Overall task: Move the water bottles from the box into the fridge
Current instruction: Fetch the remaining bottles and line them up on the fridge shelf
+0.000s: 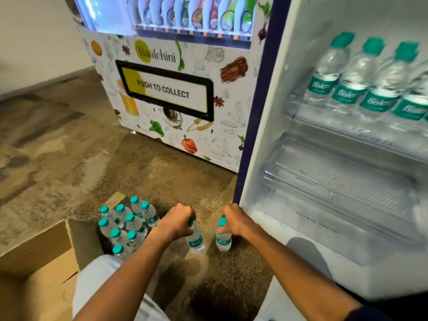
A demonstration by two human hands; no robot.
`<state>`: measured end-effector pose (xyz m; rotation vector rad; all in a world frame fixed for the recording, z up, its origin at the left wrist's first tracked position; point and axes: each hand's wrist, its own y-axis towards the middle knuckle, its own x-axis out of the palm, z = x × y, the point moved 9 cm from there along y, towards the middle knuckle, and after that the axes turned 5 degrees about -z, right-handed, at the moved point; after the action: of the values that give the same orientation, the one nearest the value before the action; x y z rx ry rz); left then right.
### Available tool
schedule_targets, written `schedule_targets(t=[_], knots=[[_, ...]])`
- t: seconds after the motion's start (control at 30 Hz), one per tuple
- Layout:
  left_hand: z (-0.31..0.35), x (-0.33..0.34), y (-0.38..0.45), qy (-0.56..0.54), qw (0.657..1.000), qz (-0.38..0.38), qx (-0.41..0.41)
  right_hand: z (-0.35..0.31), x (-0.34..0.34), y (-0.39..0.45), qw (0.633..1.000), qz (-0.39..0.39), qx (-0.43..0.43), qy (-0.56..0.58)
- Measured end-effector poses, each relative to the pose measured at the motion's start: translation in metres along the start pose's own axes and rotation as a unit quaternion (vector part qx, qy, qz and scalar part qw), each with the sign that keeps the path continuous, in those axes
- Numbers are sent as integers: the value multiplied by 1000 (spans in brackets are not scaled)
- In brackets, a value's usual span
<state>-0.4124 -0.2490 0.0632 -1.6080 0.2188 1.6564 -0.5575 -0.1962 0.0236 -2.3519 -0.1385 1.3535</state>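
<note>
Here, a clear, teal-capped water bottle point(195, 239) in each clenched grip, left point(177, 222) and right point(234, 220)

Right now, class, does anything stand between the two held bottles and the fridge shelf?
Nothing visible does. The left hand and right hand each hold a bottle; the fridge stands open, shelf unblocked.

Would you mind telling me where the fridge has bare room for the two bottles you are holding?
The upper shelf is crowded: a row of bottles fills what shows of it. Below it, the clear tray lies bare between the fridge's left wall and the picture's right edge. The left hand and right hand each hold one bottle.
</note>
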Motion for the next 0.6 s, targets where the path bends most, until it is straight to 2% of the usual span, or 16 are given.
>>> schedule_targets(t=[0.27, 0.6], knots=[[82, -76, 14, 48, 993, 21, 108, 1, -103, -48, 997, 64, -42, -1], [184, -175, -14, 77, 955, 94, 269, 2, -224, -114, 990, 129, -50, -9]])
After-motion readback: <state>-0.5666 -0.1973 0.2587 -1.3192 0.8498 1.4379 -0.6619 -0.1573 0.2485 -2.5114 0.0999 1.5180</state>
